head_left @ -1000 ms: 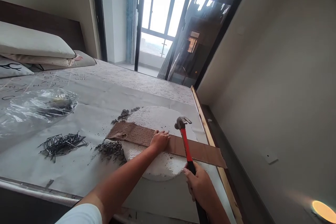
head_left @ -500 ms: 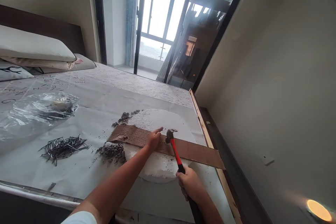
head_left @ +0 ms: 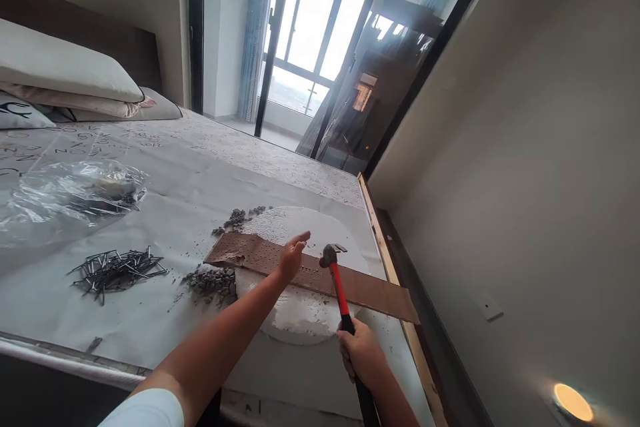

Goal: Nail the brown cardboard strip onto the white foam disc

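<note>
Our right hand (head_left: pixel 363 351) wraps its fingers tightly around the red handle of a claw hammer (head_left: pixel 341 291), its head just above a perforated brown strip (head_left: pixel 255 252) lying across a white foam disc (head_left: pixel 300 313) at lower centre of the frame. Our left hand (head_left: pixel 293 259) sits over the strip, fingers extended and slightly spread. A mis-aimed blow could strike those fingers, and the loosely held strip could slide toward the loose nails (head_left: pixel 117 271).

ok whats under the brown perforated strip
The brown perforated strip lies across a white foam disc, its ends reaching past the disc over the paper sheet. Whatever is directly beneath the strip is covered and cannot be seen.
</note>
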The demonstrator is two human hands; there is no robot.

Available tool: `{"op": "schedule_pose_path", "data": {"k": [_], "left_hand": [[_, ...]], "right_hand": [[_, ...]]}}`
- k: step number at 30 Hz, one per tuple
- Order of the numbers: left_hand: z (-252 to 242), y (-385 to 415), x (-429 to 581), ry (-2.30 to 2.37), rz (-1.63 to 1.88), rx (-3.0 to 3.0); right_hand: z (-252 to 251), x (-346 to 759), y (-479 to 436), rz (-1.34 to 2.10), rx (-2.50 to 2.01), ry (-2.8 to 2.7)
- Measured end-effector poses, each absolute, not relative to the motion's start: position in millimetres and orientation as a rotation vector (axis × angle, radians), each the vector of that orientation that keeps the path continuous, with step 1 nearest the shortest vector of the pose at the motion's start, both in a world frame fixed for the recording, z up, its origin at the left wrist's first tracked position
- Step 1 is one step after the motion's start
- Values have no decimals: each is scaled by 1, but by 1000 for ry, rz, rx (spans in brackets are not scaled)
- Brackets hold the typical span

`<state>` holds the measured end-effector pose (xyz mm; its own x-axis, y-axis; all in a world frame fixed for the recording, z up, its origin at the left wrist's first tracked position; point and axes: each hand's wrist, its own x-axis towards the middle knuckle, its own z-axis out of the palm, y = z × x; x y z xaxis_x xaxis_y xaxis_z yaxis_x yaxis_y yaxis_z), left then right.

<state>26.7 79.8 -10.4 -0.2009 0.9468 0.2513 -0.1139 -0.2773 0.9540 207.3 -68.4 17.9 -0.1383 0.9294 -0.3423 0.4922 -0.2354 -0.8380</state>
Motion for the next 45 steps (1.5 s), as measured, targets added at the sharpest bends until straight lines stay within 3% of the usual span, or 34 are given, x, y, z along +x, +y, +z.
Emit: {"op": "schedule_pose_path", "data": {"k": [4,8,16,22,31,38,41,45], "left_hand": [[33,61,11,871,1836,1102],[61,29,-11,938,1919,1129],[92,-57,-40,1295,1889,1461],[70,-80,-34,1442,1601,1766],[13,-65,-34,1602,1045,2140],[4,-44,-30,1605,742,2247],[9,-36,-24,1590,613,2328],[11,-24,-11,1599,446,2395]], "right_hand": [[21,207,-80,895,-1674,-1926],[14,198,-92,513,-1714,-2235],[-5,182,-103,225,-1466,-2672],[-48,157,-101,212,-1252,-2880],[-78,145,-83,265,-1424,-2712],[-35,153,-90,126,-1200,-2588],[6,167,-49,-48,-1308,-2390],[32,175,25,-144,-1526,-2533]]}}
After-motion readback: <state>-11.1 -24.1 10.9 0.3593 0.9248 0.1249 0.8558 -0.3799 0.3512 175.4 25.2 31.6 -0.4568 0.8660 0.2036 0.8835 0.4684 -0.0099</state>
